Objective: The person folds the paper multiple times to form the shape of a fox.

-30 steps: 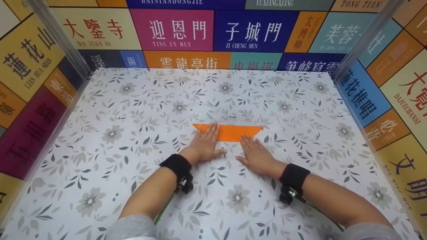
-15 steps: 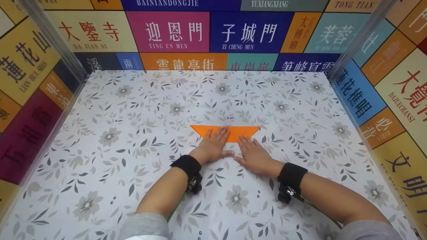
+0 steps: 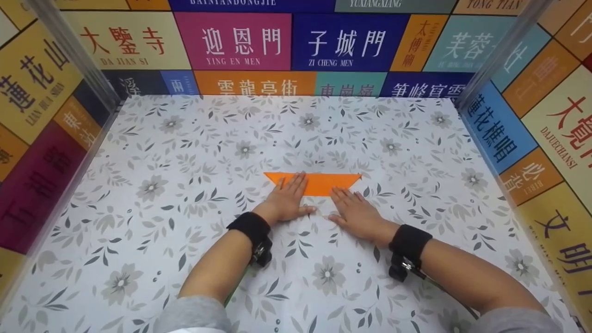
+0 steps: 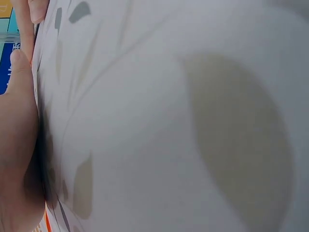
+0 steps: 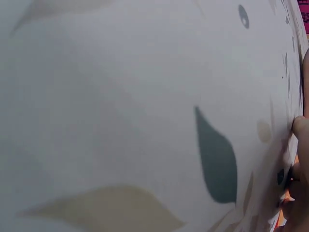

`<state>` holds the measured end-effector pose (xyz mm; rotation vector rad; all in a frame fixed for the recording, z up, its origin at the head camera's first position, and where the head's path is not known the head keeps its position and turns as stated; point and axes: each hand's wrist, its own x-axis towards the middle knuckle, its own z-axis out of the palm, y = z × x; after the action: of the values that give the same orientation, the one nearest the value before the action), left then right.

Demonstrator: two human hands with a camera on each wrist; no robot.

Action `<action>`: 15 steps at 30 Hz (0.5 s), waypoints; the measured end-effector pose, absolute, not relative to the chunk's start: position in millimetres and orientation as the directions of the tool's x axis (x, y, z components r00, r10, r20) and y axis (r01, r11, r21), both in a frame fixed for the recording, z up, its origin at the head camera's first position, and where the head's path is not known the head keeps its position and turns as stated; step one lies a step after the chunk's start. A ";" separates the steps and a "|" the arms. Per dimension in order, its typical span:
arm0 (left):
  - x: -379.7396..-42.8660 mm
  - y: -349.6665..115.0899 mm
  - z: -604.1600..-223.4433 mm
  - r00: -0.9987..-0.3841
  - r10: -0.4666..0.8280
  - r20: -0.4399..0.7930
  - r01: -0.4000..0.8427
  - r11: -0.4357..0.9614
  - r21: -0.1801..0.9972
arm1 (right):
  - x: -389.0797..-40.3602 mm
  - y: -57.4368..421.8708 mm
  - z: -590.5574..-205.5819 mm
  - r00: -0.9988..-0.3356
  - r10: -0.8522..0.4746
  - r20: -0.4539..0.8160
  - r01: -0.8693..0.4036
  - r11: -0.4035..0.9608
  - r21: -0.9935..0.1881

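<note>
A folded orange paper [image 3: 323, 182], a flat trapezoid with pointed ends, lies on the flower-patterned table [image 3: 185, 152]. My left hand [image 3: 287, 198] lies flat with straight fingers pressing the paper's left half. The right hand [image 3: 354, 210] lies flat beside it, its fingertips touching the paper's near edge. Both wrists wear black bands. The left wrist view shows only blurred tablecloth [image 4: 183, 116] and the edge of my left hand [image 4: 17, 145]. In the right wrist view I see tablecloth [image 5: 145, 96] and a sliver of a finger [image 5: 301, 140].
Walls covered in colourful sign panels [image 3: 259, 41] enclose the table at the back, left and right. Metal posts [image 3: 74, 51] stand at the two back corners. Patterned cloth stretches on every side of the paper.
My left hand slid right along the paper and has come back left, fingers still flat on it. The right hand has stayed at the near edge.
</note>
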<state>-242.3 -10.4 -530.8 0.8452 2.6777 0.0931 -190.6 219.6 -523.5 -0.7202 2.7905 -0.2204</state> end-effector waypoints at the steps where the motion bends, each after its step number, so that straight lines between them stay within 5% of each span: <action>1: -242.7 -11.1 -531.0 -0.770 0.567 -0.293 0.542 0.823 0.168 | -190.8 221.4 -522.8 -0.847 -0.489 -0.206 -0.450 0.868 -0.210; 11: -242.2 -12.6 -531.0 -0.775 0.558 -0.297 0.538 0.829 0.154 | -193.2 222.5 -511.0 -0.891 -0.399 -0.216 -0.356 0.910 -0.212; 15: -241.9 -8.3 -529.6 -0.776 0.559 -0.292 0.549 0.827 0.122 | -200.2 208.4 -512.7 -0.879 -0.454 -0.145 -0.411 0.876 -0.251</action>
<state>-241.9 -8.3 -529.6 0.8398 2.6923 0.0428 -200.2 208.4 -512.7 -0.6642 2.8469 -0.3165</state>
